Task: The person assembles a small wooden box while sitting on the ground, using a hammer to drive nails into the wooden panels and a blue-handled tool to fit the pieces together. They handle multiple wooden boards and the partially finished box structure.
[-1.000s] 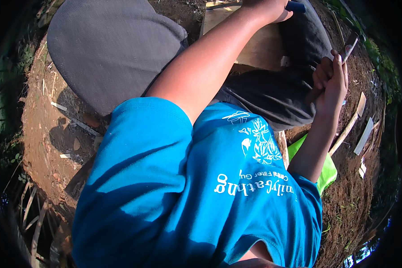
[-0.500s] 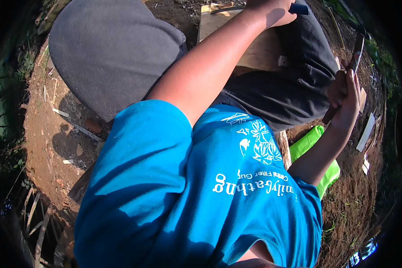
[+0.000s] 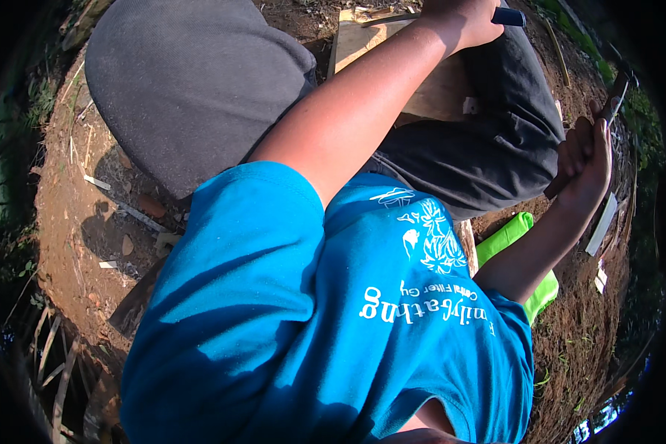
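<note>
A dark handle [image 3: 509, 16] is gripped in the left hand [image 3: 462, 18] over the board [image 3: 392, 52]; a hammer [image 3: 613, 100] is clenched in the raised right hand [image 3: 586, 159]. Fingers could be struck if the blow is misaimed

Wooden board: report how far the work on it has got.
Done: pale offcuts lie on the soil, so some cutting seems finished. In hand: the left hand grips a dark handle over the board; the right hand raises a tool. What remains cannot be told.
</note>
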### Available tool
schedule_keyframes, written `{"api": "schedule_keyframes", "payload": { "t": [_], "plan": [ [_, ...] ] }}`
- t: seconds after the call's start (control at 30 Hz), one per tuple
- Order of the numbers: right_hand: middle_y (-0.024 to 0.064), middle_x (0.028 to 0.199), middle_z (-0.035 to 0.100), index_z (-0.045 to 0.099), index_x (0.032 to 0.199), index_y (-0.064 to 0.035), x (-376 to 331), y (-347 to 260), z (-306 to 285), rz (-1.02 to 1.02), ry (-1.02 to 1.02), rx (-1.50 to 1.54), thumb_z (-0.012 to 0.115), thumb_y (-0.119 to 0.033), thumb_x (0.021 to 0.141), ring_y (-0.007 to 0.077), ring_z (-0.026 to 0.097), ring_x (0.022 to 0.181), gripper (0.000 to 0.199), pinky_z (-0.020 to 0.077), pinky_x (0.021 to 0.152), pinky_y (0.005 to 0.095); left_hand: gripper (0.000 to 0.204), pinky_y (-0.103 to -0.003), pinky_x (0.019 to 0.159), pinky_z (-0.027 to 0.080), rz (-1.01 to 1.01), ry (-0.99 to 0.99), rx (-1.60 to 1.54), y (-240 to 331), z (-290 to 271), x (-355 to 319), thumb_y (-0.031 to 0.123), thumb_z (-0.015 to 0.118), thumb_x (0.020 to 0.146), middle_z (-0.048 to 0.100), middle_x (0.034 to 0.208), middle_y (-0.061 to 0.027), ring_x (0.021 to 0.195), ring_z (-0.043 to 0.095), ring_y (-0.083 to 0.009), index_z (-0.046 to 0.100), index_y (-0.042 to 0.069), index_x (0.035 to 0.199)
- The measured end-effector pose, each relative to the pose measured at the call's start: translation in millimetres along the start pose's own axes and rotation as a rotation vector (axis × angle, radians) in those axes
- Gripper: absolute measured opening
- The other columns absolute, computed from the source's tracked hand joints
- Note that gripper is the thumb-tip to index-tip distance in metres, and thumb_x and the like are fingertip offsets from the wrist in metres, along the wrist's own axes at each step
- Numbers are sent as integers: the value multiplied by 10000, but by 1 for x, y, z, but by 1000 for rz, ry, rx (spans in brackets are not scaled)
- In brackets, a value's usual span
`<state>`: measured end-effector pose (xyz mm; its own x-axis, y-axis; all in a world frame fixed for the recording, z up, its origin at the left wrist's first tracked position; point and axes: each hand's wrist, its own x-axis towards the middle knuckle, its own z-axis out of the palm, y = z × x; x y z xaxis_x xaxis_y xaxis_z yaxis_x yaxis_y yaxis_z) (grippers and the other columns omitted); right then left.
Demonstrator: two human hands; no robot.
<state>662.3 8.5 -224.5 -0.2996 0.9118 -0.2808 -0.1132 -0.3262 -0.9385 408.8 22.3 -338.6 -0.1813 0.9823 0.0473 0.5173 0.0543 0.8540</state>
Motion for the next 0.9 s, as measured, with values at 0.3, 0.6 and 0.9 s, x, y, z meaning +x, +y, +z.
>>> {"api": "schedule_keyframes", "payload": {
  "t": [0.3,0.6,0.9],
  "plan": [
    [-66,669,366,592,1236,-11,-4,34,33,72,5,-235,531,-239,1069,17,333,489,289,278,417,193,197,-510,756,572,0,36,-3,-15,-2,-5,234,663,866,715,843,-237,855,715,-412,716,47,897],
    [-70,682,364,595,1232,-30,-3,35,24,81,86,-206,526,-252,1076,10,332,493,280,284,406,193,157,-500,697,577,121,78,42,-18,2,-7,193,716,813,704,786,-241,767,716,-407,716,43,858],
    [-63,689,352,593,1215,-42,0,48,34,-9,105,-35,523,-272,1079,23,312,485,276,281,408,198,180,-508,719,568,52,52,91,-27,-8,-14,227,728,821,715,817,-220,813,714,-405,714,55,874]
  ]
}}
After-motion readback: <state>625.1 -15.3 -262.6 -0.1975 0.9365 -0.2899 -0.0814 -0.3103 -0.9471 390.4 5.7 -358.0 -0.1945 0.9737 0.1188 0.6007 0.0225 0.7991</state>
